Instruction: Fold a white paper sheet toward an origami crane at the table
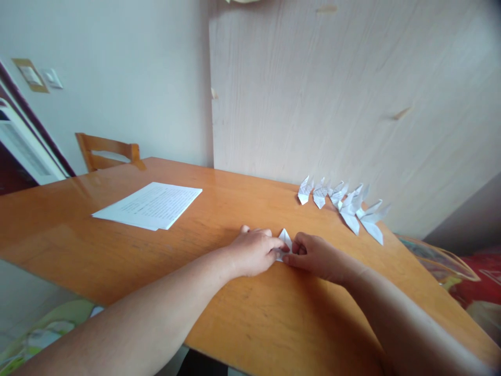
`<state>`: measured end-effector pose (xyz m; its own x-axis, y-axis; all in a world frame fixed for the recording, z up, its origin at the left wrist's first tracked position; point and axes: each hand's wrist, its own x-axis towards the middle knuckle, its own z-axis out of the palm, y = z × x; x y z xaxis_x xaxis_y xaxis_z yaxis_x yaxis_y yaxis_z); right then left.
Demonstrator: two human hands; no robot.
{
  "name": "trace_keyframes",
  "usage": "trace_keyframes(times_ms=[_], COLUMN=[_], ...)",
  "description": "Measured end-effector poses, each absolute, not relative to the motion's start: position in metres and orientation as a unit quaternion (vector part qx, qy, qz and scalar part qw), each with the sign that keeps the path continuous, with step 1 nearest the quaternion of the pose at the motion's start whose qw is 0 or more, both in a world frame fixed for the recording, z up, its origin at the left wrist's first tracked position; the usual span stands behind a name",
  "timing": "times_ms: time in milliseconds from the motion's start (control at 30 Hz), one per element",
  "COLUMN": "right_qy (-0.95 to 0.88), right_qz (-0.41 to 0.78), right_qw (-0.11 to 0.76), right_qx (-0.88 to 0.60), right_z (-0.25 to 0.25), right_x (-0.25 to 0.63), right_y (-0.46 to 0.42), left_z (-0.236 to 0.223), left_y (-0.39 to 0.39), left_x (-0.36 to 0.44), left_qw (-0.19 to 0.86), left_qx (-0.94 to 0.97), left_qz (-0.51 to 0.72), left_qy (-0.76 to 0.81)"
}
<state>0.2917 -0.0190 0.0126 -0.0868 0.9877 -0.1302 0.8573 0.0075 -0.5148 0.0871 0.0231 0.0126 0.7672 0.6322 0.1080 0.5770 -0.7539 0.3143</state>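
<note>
A small piece of folded white paper [285, 237] lies on the wooden table, its pointed tip facing away from me. My left hand [255, 251] presses on it from the left, with the index finger laid across it. From the right, my right hand [309, 254] grips its near right edge between thumb and curled fingers. Both hands cover much of the paper, so its lower folds are hidden.
Several folded paper cranes [337, 194] stand at the table's far right edge. A stack of printed sheets [151, 205] lies on the left of the table [235, 193]. Behind are a wooden chair [107, 151] and a pale wood panel [332, 94].
</note>
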Motion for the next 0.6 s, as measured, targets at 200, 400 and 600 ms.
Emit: trace_keyframes(times_ms=[200,400,600], right_qy=[-0.706,-0.709,-0.719], right_qz=[0.273,0.294,0.321], right_qw=[0.091,0.073,0.089], right_qx=[-0.647,-0.637,-0.610], right_z=[0.025,0.031,0.029], right_x=[0.293,0.298,0.304], right_y=[-0.013,-0.012,-0.015], left_z=[0.012,0.013,0.013], left_y=[0.023,0.023,0.023], left_x=[0.087,0.087,0.087], left_qw=[0.137,0.147,0.152], left_qx=[0.930,0.928,0.926], left_qz=[0.105,0.106,0.109], left_qy=[0.325,0.326,0.329])
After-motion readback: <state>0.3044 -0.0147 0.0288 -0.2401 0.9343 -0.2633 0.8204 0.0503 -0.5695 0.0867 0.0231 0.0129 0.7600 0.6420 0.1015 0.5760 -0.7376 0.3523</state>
